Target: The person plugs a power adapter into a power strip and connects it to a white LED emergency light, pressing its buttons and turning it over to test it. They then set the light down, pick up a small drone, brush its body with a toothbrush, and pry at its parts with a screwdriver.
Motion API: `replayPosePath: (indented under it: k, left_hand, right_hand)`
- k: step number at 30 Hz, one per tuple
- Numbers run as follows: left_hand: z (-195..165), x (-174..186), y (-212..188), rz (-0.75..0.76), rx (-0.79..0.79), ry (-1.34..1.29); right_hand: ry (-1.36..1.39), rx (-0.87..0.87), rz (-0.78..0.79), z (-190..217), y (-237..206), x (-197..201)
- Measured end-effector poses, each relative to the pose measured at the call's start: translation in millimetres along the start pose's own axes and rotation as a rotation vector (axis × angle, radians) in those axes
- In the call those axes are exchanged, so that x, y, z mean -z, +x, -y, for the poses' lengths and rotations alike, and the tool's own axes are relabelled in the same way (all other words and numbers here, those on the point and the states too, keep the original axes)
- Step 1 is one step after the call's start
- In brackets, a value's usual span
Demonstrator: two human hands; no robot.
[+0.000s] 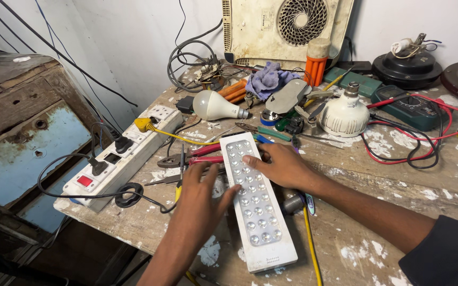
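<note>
A long white rectangular LED lamp panel (258, 212) with rows of small round lights lies on the worn wooden workbench (377, 180). My left hand (205, 193) rests flat against its left edge, thumb touching the lit face. My right hand (282, 165) lies across its upper right side, fingertips on the lights. Neither hand grips the panel. Red-handled pliers (200, 153) lie just beyond my left hand.
A white power strip (120, 153) with plugs and a yellow lead sits at the left edge. Behind are a white bulb (216, 106), a large lamp housing (344, 115), a green multimeter (406, 106) with red and black leads, a blue cloth (269, 78) and a fan casing (287, 26).
</note>
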State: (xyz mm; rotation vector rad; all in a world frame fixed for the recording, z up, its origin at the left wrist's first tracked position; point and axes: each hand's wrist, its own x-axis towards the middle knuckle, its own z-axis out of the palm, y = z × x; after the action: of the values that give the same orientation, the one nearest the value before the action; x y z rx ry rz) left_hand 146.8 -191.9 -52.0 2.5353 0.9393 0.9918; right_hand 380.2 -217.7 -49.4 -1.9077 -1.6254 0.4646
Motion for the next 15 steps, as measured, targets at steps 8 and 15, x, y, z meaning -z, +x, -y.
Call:
replayPosePath:
  k: [8, 15]
  left_hand:
    - [16.6, 45.8, -0.6, -0.056, 0.307, 0.077]
    - [47.4, 55.3, -9.4, 0.029, 0.166, 0.151]
  right_hand:
    - [-0.005, 0.082, -0.126, -17.3, -11.2, 17.6]
    - [0.035, 0.068, -0.135, -29.8, -31.6, 31.3]
